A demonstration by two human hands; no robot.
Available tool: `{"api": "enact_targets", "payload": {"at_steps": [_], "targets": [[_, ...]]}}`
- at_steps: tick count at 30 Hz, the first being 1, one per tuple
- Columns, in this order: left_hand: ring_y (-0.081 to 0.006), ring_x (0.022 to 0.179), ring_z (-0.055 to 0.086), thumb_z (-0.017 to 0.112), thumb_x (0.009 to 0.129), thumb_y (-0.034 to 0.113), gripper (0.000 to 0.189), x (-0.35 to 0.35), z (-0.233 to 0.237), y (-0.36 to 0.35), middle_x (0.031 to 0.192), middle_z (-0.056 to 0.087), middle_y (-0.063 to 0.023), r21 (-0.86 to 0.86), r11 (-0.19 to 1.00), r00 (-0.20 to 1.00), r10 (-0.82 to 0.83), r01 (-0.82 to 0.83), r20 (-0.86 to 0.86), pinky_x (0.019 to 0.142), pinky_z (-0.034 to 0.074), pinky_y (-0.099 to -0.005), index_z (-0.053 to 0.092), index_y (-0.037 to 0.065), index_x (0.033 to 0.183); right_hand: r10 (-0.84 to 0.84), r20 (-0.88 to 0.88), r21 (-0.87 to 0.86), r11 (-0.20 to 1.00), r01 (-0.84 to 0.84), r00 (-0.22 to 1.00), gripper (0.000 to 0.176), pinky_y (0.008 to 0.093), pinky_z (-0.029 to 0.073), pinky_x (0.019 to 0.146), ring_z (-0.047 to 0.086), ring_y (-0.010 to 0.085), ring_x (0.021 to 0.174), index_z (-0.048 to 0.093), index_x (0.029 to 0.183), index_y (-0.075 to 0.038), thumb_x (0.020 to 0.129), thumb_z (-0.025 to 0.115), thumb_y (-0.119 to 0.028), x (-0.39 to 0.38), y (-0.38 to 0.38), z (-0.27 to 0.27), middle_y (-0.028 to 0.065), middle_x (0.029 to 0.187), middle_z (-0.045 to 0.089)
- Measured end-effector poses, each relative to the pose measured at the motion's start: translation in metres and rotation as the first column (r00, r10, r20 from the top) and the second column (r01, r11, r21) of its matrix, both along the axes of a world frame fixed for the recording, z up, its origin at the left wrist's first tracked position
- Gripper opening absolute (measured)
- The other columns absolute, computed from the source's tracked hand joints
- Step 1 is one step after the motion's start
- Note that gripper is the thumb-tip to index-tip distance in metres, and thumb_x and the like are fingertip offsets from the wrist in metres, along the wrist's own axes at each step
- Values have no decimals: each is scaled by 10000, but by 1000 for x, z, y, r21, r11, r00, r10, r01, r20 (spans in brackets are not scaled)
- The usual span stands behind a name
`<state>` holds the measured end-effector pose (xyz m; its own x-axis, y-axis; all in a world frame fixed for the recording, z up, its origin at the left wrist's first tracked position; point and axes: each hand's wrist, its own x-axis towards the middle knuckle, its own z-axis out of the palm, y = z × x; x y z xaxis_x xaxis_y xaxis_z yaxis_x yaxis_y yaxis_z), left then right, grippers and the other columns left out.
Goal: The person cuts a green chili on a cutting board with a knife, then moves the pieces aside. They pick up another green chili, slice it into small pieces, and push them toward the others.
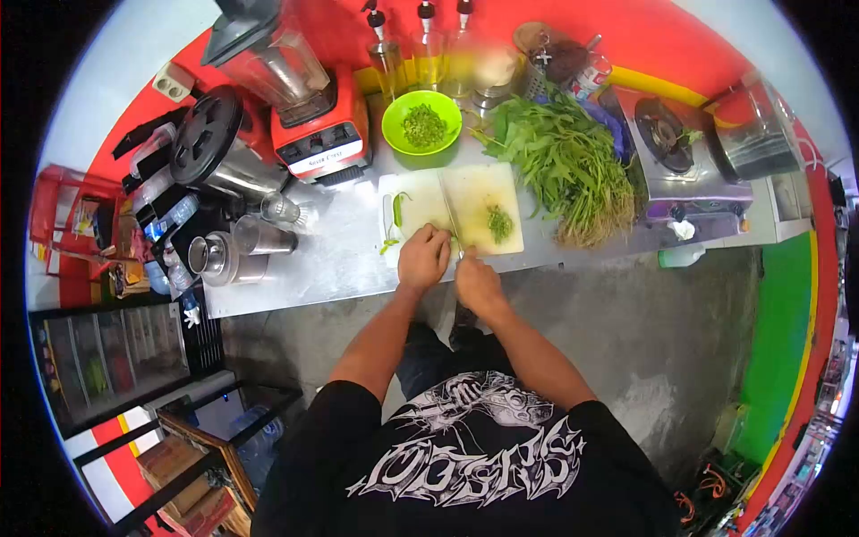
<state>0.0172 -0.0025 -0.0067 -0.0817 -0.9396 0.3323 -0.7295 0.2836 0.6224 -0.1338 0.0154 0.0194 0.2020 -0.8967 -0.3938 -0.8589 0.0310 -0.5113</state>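
Okay, we are seeing the right hand (pixel 480 285) gripping tight at the near edge of the cutting board (pixel 416 192), fingers folded around the handle of the knife (pixel 451 210), whose blade is running up across the cutting board. The left hand (pixel 423 258) is resting just beside it, fingers bent; we aren't managing to tell whether they're pinching anything. Chopped greens (pixel 500 225) are lying on the cutting board's right part, a green pod (pixel 397 209) on its left. Behind the cutting board, a green bowl (pixel 420 161) is holding chopped bits (pixel 423 125); right of it, a leafy bundle (pixel 559 148) is sprawling.
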Motion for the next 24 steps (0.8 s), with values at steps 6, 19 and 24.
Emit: {"api": "enact_targets", "payload": {"at_steps": [6, 19, 24], "targets": [[-340, 795, 619, 653, 898, 130, 80, 2, 0, 0, 838, 571, -121, -12, 1000, 999, 2, -1, 35, 692, 504, -450, 680, 81, 956, 43, -38, 92, 995, -40, 998, 312, 562, 531, 846, 667, 499, 960, 489, 1165, 84, 961, 495, -152, 2, 1, 23, 345, 1056, 664], [-334, 802, 625, 659, 886, 105, 91, 1, -2, 1, 853, 591, -115, 10, 1000, 1000, 5, -5, -1, 703, 512, -440, 697, 85, 967, 38, -49, 34, 999, -37, 998, 304, 561, 536, 846, 671, 511, 950, 473, 1135, 98, 922, 524, -114, 4, 3, 6, 355, 1007, 671], [-331, 806, 624, 654, 886, 109, 91, 2, 0, 1, 849, 587, -114, -7, 1000, 1000, 8, -8, 5, 704, 510, -432, 696, 74, 959, 34, -15, -29, 999, -34, 999, 310, 562, 534, 847, 676, 502, 953, 471, 1156, 96, 933, 495, -118, 3, -2, 17, 345, 1006, 679]]}}
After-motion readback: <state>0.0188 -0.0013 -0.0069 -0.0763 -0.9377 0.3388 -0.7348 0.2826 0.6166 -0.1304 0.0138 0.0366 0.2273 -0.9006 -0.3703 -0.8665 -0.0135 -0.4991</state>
